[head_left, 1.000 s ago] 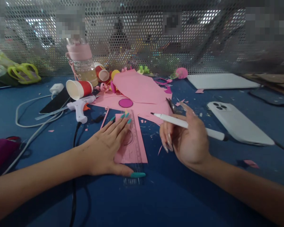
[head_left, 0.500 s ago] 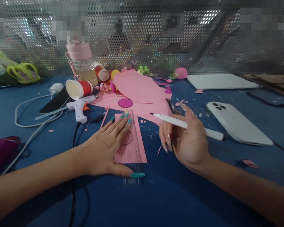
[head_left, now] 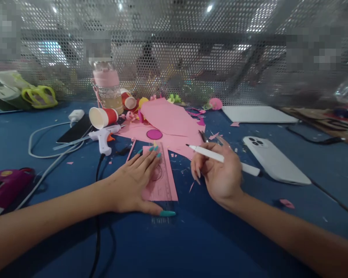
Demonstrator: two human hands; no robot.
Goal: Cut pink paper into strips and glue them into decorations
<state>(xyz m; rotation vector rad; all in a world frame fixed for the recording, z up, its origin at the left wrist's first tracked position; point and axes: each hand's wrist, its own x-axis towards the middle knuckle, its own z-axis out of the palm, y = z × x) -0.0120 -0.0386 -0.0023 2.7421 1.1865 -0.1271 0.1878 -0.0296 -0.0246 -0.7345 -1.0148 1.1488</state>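
My left hand lies flat, fingers stretched out, pressing on a clear plastic ruler. Beneath the ruler is a pink paper piece, which shows through it; the ruler's near end sticks out past the paper. In my right hand a white marker rests between thumb and fingers, its dark tip uncapped and pointing left, above the table. A large pink sheet and a dark pink disc lie just beyond my left hand. Dark scissors, partly hidden, lie behind my right hand.
A white glue gun with a cord, paper cups and a pink-lidded bottle stand at left. To the right lie a white phone and a white flat slab. A perforated metal screen closes the back.
The view has tilted up slightly and shifted, so table things sit lower. My right hand with the marker has moved slightly left relative to the phone. My left hand stays on the ruler.
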